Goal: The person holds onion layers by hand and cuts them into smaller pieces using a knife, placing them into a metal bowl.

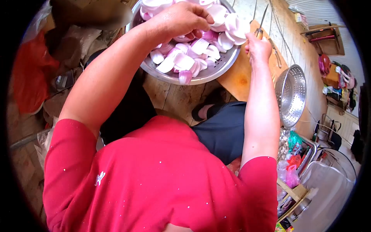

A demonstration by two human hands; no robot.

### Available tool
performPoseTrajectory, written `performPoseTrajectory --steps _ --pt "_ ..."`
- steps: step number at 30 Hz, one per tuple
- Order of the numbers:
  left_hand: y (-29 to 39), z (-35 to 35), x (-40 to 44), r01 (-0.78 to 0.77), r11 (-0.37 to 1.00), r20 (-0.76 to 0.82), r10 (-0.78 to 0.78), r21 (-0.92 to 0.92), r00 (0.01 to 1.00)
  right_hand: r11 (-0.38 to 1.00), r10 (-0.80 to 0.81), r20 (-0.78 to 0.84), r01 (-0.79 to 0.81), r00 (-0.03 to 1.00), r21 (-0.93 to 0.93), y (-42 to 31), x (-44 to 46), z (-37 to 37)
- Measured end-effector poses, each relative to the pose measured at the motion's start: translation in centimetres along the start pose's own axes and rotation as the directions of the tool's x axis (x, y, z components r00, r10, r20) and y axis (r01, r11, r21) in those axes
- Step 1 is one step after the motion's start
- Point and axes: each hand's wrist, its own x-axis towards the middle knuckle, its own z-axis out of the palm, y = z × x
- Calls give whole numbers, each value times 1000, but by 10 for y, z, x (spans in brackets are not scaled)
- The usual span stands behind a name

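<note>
A wide metal basin (208, 75) with holes is heaped with pieces of peeled purple onion (183, 61). My left hand (183, 21) hangs over the heap with its fingers curled in, the fingertips close to the white pieces. Whether a piece is between those fingers is hidden. To the right of the basin, my right hand (258, 48) is wrapped round the wooden handle of a knife (264, 16), whose thin blade points up and away from me. A pale onion piece (240, 30) lies close to the thumb of that hand.
Below my right hand lies a wooden board (237, 79) with a long thin tool (276, 55) on it. An empty metal colander (291, 94) stands at the right. Plastic bags (291, 170) crowd the lower right; a red bag (33, 71) hangs at the left.
</note>
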Motion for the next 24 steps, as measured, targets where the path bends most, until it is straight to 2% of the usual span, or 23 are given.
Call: performPoseTrajectory --steps 1,2,5,8,10,12,14,16,18,20,21,24 --pt "5 4 -4 17 999 -35 -16 30 999 999 9 1 -9 1000 50 0 0 1" --pt "-6 4 3 -5 999 -11 4 -40 1000 999 20 9 -21 1000 47 0 -1 0" --pt "0 14 -2 3 1000 -86 -4 -10 996 982 -41 -30 46 999 183 -8 -11 -2" --pt "-2 16 1 35 999 -128 -36 -8 991 990 -64 -64 71 996 126 -14 -23 -8" --pt "-7 19 5 -50 998 -140 56 44 989 982 -93 -54 101 994 161 -18 -38 -13" --pt "-7 22 3 -10 1000 -93 10 1 996 986 -133 -24 135 991 102 -26 -57 -14" --pt "-14 28 0 -27 994 -67 35 110 997 980 -148 -20 150 989 128 -28 -70 -13" --pt "-13 35 -6 14 998 18 -13 -55 1000 951 -173 62 150 983 272 -30 -85 -11" --pt "-15 38 -16 26 954 101 5 -299 995 953 -173 68 150 982 263 -32 -100 -9" --pt "-16 43 -22 106 943 42 -98 -315 994 957 -126 150 81 981 278 -35 -116 -10" --pt "-19 42 -24 135 936 32 -132 -324 991 942 -158 178 95 971 321 -30 -119 -10" --pt "-21 34 -32 168 935 24 -169 -313 985 946 -204 165 151 965 287 -17 -136 -12"
